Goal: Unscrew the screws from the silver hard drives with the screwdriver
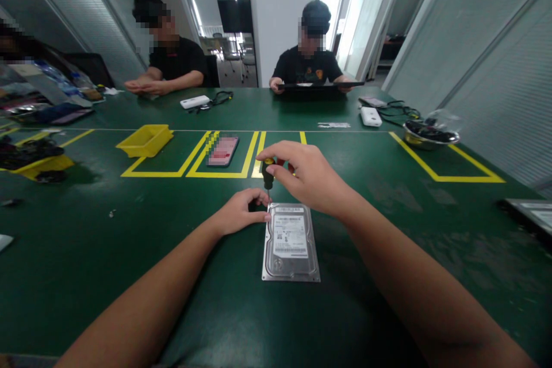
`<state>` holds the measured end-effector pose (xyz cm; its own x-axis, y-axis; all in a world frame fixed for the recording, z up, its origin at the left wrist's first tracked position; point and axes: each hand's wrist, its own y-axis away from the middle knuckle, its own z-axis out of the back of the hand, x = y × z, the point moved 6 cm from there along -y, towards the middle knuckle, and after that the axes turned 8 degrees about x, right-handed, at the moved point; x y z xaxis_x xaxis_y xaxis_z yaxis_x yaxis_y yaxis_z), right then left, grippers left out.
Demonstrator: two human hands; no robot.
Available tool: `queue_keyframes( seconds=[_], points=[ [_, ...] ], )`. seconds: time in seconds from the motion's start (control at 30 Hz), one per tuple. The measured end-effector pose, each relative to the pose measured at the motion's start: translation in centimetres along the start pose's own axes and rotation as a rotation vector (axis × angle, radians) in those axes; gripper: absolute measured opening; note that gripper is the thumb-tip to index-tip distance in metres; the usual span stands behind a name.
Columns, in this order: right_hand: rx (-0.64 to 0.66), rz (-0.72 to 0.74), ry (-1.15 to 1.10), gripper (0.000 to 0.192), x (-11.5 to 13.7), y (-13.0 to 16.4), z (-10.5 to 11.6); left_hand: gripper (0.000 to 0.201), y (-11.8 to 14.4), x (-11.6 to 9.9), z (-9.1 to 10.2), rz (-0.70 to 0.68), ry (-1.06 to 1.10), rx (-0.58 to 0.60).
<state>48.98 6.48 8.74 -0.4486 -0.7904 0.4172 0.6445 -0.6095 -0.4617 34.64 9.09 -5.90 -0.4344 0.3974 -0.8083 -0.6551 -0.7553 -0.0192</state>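
Note:
A silver hard drive with a white label lies flat on the green table in front of me. My right hand grips a screwdriver with a dark handle and yellow top, held upright. Its thin shaft points down at the drive's far left corner; the tip's exact contact is hard to make out. At that same corner my left hand is closed, its thumb on the drive's left edge and the fingers curled beside the screwdriver's shaft.
A yellow bin and a phone sit beyond my hands by yellow tape outlines. At right are a metal bowl of dark parts and another drive. A filled yellow tray stands left. Two people sit across the table.

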Motion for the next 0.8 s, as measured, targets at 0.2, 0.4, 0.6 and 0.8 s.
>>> queue_keyframes(
  seconds=[0.2,0.4,0.6,0.8],
  points=[
    [0.021,0.020,0.010,0.027,0.32,-0.04,0.02,0.037,0.09,0.06,-0.08,0.005,-0.003,0.004],
    [-0.019,-0.014,-0.024,0.013,0.01,0.10,0.11,0.036,0.13,0.09,-0.08,0.003,-0.024,-0.007],
    [-0.025,-0.029,-0.040,0.020,-0.07,-0.02,0.11,0.038,0.03,0.02,-0.02,0.007,-0.029,-0.003],
    [-0.013,-0.009,-0.013,0.021,0.07,0.08,0.12,0.037,0.11,0.09,0.20,0.017,-0.053,-0.001]
  ],
)
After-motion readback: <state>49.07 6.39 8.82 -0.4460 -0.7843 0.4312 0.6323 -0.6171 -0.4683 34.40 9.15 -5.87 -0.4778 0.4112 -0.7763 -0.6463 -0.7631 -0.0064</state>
